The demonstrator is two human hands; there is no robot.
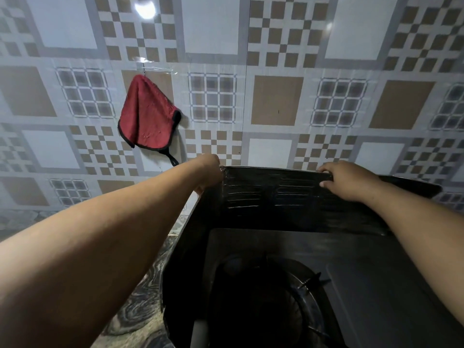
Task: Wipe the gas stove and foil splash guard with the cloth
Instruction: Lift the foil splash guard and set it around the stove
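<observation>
A dark foil splash guard (276, 197) stands folded around the back and left side of the gas stove (364, 285). My left hand (209, 172) grips the guard's top left corner, its fingers mostly hidden behind the edge. My right hand (349, 180) grips the guard's top edge further right, fingers over the back and thumb in front. A red cloth (147, 114) with black trim hangs on the tiled wall, up and left of my left hand, apart from both hands. The stove's burner (271, 305) lies in shadow at the bottom.
The patterned tiled wall (276, 101) rises directly behind the guard. A marbled countertop (140, 310) runs left of the stove under my left forearm. A grey handle-like bar (199, 332) shows at the bottom edge beside the burner.
</observation>
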